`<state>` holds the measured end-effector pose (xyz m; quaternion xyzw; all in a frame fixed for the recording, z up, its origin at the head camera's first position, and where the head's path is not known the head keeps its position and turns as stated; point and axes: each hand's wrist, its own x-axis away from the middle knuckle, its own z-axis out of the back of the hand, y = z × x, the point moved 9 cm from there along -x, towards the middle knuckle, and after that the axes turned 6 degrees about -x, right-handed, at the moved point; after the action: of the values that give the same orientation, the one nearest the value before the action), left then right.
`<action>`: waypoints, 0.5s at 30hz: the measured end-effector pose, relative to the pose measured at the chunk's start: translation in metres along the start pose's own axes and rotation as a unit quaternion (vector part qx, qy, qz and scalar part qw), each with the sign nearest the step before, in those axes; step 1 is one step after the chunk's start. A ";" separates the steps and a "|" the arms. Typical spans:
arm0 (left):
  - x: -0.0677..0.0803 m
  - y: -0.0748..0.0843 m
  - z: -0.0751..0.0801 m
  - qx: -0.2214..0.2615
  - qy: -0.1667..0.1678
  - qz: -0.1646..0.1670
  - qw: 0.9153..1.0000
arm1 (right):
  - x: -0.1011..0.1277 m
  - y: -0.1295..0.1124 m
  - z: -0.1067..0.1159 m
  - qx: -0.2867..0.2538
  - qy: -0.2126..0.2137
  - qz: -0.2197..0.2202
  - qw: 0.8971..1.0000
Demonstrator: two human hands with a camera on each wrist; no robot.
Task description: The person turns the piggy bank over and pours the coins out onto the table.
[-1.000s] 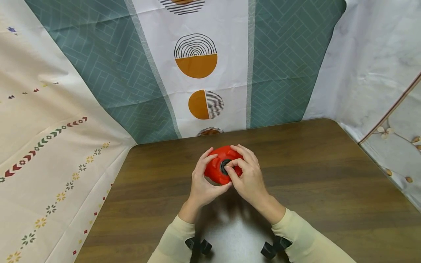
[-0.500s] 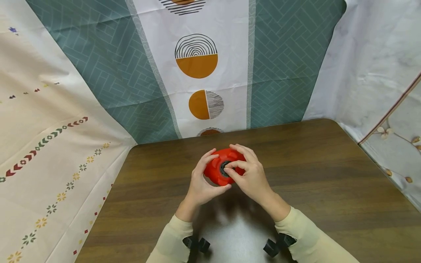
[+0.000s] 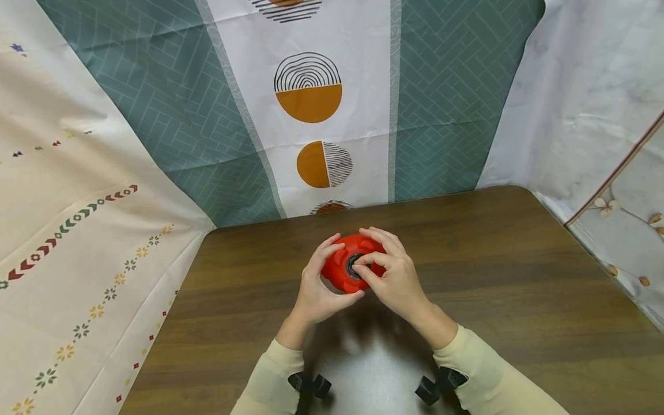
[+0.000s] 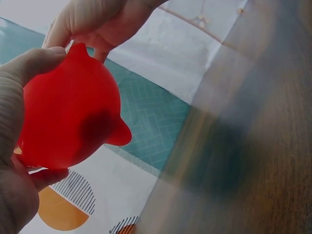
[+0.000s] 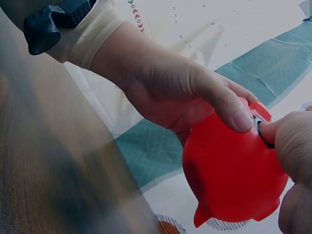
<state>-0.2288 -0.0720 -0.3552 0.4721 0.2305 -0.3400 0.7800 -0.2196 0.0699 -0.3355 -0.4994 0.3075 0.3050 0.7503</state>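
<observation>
A red piggy bank (image 3: 338, 273), round with small stubby projections, is held up above the table with its underside turned toward the head camera. My left hand (image 3: 317, 283) grips it from the left, fingers over the far edge and thumb along the near edge. At the middle of the underside sits a round black plug (image 3: 353, 266). My right hand (image 3: 396, 282) pinches at this plug with thumb and index finger, while its other fingers reach over the bank's far right edge. In the left wrist view the smooth red body (image 4: 73, 112) hides the plug. Fingertips partly cover the plug (image 5: 259, 127) in the right wrist view.
Below the hands lies a brown wood-grain table (image 3: 519, 276), with a bright glare patch near its front. Patterned cloths hang around it: a teal and white one (image 3: 446, 104) behind, a cream one (image 3: 104, 242) left, a whitish one (image 3: 596, 115) right. Black wrist cameras sit at both sleeves.
Since a second ago, my right hand and forearm have shifted slightly right and down, and the bank has tilted a little, showing more of the black plug. The last half second looks almost still.
</observation>
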 end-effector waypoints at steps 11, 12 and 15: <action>0.003 -0.008 0.001 0.000 0.000 -0.003 1.000 | 0.002 -0.002 0.000 -0.008 0.002 -0.007 1.000; 0.002 -0.008 0.001 -0.001 0.001 -0.003 1.000 | 0.002 -0.002 0.000 -0.009 0.004 -0.003 1.000; 0.002 -0.007 0.002 0.001 0.004 -0.002 1.000 | 0.001 -0.002 0.001 -0.013 0.011 0.003 1.000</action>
<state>-0.2327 -0.0765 -0.3594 0.4737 0.2336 -0.3398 0.7782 -0.2176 0.0704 -0.3346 -0.5114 0.3137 0.3055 0.7394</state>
